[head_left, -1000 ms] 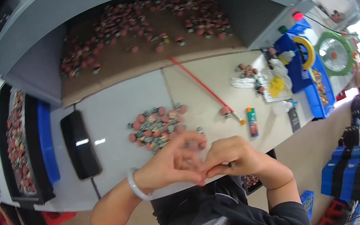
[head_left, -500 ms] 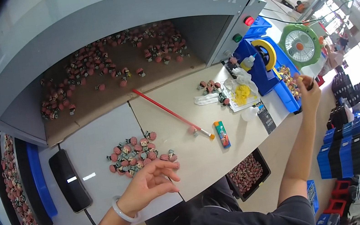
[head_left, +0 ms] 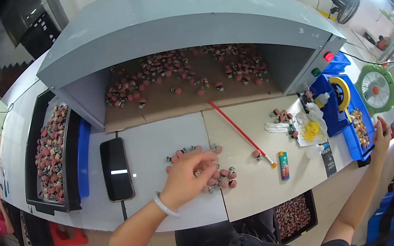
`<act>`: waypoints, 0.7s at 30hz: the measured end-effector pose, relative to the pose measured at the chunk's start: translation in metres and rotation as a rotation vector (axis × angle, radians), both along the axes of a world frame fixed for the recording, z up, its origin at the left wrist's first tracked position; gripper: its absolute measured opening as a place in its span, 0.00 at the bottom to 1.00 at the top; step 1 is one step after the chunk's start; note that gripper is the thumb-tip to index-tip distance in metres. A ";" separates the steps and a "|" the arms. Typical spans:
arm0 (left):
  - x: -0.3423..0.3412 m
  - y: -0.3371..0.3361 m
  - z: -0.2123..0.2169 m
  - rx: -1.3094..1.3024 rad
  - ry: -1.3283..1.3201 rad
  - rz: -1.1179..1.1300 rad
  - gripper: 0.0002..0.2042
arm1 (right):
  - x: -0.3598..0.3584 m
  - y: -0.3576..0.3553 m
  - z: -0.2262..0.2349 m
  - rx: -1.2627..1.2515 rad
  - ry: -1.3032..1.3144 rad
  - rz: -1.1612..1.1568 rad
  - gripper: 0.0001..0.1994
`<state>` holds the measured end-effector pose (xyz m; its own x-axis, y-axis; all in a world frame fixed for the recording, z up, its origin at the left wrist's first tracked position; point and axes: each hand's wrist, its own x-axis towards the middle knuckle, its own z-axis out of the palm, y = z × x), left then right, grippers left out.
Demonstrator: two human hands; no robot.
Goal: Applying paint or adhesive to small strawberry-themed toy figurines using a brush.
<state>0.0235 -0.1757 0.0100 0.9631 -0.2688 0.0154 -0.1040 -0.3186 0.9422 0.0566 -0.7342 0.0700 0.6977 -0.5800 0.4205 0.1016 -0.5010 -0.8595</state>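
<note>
My left hand (head_left: pixel 189 177), with a pale bangle at the wrist, hovers over a cluster of small pink-and-grey figurines (head_left: pixel 224 178) on the white tabletop. Its fingers are bent, with a gap between them and the thumb, and several figurines are hidden beneath it. Far to the right, my right hand (head_left: pixel 382 133) is raised beside a blue bin (head_left: pixel 360 154) of small yellowish pieces (head_left: pixel 359 125). The fingers of that hand are drawn together; whatever is between them is too small to make out.
A grey open-fronted cabinet (head_left: pixel 184 31) holding many figurines stands behind the table. A red-handled brush (head_left: pixel 238 130), a green-and-orange box (head_left: pixel 283 165) and a white bottle (head_left: pixel 315 151) lie right of centre. Leftward are a black phone (head_left: pixel 116 169) and a black figurine tray (head_left: pixel 29 184).
The view has swung left and levelled. My left hand has come over the figurines from their near right edge. My right hand has shifted to the outer side of the blue bin.
</note>
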 end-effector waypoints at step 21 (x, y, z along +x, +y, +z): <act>0.031 0.003 0.017 -0.502 0.424 0.191 0.10 | 0.009 0.351 -0.028 0.493 0.545 1.280 0.11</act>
<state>0.0542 -0.1726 0.0267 0.9432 -0.1522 -0.2952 0.3212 0.1917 0.9274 0.0658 -0.3827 0.0417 0.8376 0.5354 -0.1082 -0.1447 0.0264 -0.9891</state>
